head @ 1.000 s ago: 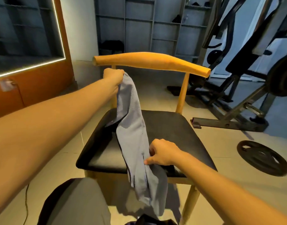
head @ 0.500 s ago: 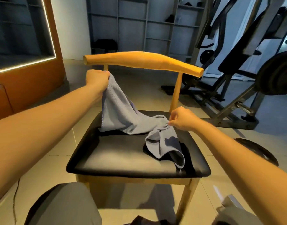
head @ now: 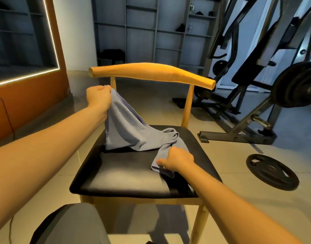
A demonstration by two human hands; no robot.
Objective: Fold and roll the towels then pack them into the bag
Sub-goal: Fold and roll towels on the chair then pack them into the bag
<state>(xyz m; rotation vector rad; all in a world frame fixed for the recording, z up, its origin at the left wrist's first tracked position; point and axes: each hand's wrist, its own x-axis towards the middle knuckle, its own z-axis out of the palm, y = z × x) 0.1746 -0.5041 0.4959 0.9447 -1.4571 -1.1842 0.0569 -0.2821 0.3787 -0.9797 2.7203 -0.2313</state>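
Note:
A grey-blue towel (head: 126,131) drapes from my raised left hand (head: 98,97) down onto the black seat (head: 123,176) of a wooden chair. My left hand grips one upper corner of it, just below the chair's curved backrest (head: 151,73). My right hand (head: 177,160) rests on the seat at the right, fingers closed on the towel's lower end, which lies bunched and folded over there. No bag is in view.
A weight bench frame with a loaded barbell (head: 295,85) stands to the right. A loose weight plate (head: 272,171) lies on the tiled floor near the chair's right side. Grey shelves (head: 142,32) line the back wall. My knee (head: 72,224) is below the seat's front edge.
The towel hung off the seat's front edge, then was laid across the seat. My right hand went to the chair's back right, then came forward to grip the towel's lower end. My left hand lowered slightly.

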